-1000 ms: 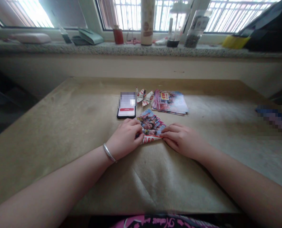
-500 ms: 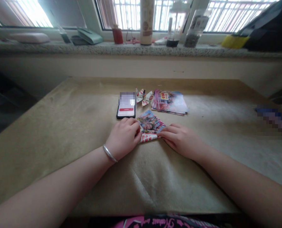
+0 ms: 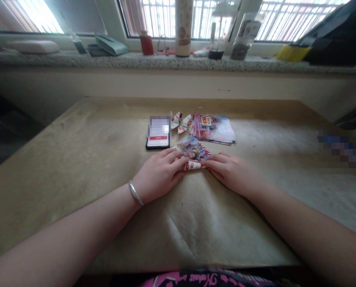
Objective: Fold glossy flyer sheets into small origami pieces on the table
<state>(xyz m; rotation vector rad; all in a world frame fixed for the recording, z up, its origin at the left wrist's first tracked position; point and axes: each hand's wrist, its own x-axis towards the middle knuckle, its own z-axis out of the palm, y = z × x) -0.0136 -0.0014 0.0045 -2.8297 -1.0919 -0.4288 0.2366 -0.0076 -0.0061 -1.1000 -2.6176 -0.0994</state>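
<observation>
A colourful printed sheet of paper (image 3: 192, 148) lies on the table between my hands, its near edge folded up into a white strip with red print. My left hand (image 3: 163, 169) is on the left end of that fold, thumb and fingers closed on the paper. At the fold's right end, my right hand (image 3: 226, 169) pinches the corner with its fingertips. Just beyond the paper lie a phone (image 3: 157, 142) with a lit screen, a folded paper figure (image 3: 180, 122) in white and red, and a stack of printed leaflets (image 3: 215, 128).
Brownish covering spreads over the table (image 3: 76, 159), with a crease near me. Behind it, a stone windowsill (image 3: 154, 61) carries bottles, a red container (image 3: 147, 44), a green case (image 3: 110, 45) and a yellow object (image 3: 293, 52). A blurred item (image 3: 342, 149) is at the right edge.
My left hand has slid right along the fold, its fingers now reaching over the paper. The paper has shifted slightly right and away from me. My right hand keeps its corner.
</observation>
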